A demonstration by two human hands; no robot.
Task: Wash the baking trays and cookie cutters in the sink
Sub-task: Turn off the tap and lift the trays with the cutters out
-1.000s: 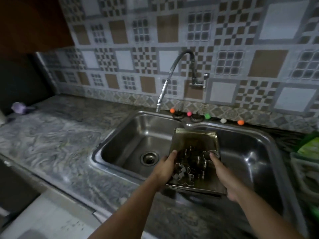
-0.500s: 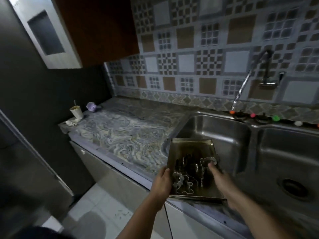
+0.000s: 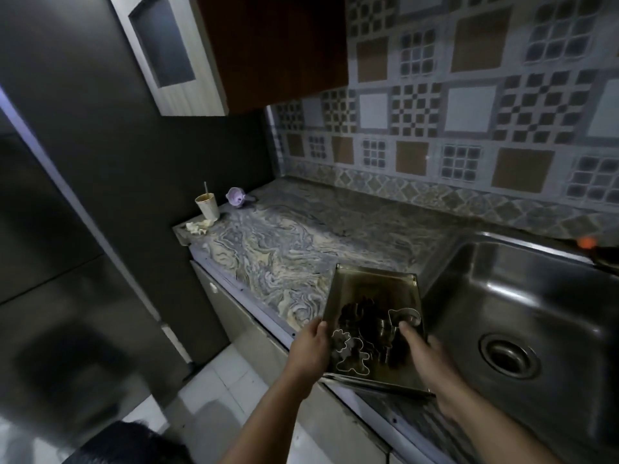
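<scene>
A dull rectangular metal baking tray (image 3: 371, 289) holding shiny metal cookie cutters (image 3: 351, 354) hangs over the marbled table (image 3: 284, 249) edge beside the steel sink (image 3: 536, 296), left hand (image 3: 311, 351) and right hand (image 3: 427, 358) fingers gripping its near corners.

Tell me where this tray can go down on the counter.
Bare marble counter runs between the paper cup corner and the sink rim. The far-left corner is crowded: cup, purple funnel, crumpled paper.

The sink (image 3: 522, 296) runs off frame; dark cookie cutters (image 3: 368, 324) perhaps overlap.
</scene>
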